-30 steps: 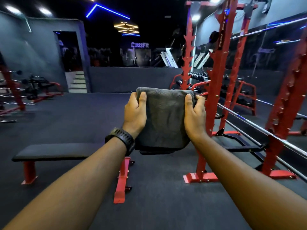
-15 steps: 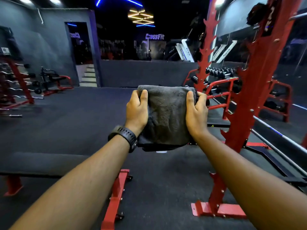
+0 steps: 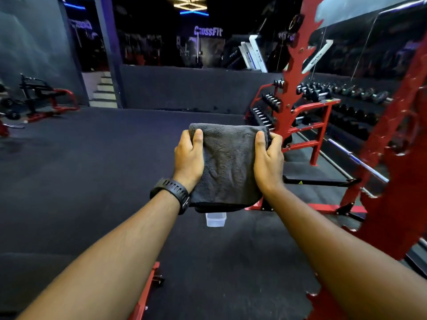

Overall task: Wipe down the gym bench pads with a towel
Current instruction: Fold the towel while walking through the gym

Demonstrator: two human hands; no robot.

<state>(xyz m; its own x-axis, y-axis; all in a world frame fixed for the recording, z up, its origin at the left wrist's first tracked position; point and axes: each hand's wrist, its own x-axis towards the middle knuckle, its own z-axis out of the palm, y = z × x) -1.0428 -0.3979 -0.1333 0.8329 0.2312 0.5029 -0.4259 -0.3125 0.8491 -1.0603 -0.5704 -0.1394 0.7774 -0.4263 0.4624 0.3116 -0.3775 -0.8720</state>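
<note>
Both hands hold a folded grey towel (image 3: 228, 162) out at arm's length; the left hand (image 3: 188, 158) grips its left edge, thumb on the near face; the right hand (image 3: 269, 162) grips the right edge likewise; the dark bench pad (image 3: 27, 273) lies low at the left, apart from the towel; a clear tub (image 3: 215, 220) sits on the floor.

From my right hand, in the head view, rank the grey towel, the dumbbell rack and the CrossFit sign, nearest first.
1. The grey towel: gripped by the right hand itself.
2. The dumbbell rack: beyond it, to the right.
3. The CrossFit sign: far back, high up.
</note>
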